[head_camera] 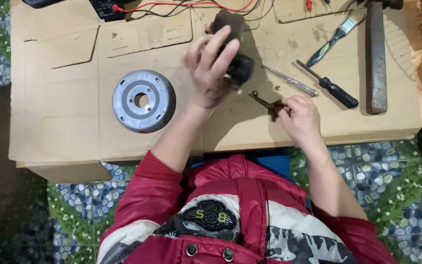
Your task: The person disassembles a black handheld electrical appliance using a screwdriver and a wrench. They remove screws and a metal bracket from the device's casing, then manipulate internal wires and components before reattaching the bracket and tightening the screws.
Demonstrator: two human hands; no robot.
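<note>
- Nearest the camera is the person's red padded jacket [240,215], its sleeves reaching up toward a flattened cardboard sheet [64,117] that covers the work surface.
- The right hand [301,120] rests on the cardboard, fingers closed around the handles of small pliers [264,101], whose tip points up and left.
- The left hand [208,68] is raised above the cardboard, fingers wrapped over a dark, blocky motor part [238,66]; the hand hides much of it, and its shadow falls beside the pliers.
- Left of that hand, well apart, a round grey metal housing [143,101] lies flat with its central hole facing up.
- Right of the hands lie a clear-handled screwdriver [294,83] and a black-handled screwdriver [330,87], side by side.
- Further out are a paintbrush [338,35] and a hammer [376,58].
- At the far edge run red and black wires [181,7].
</note>
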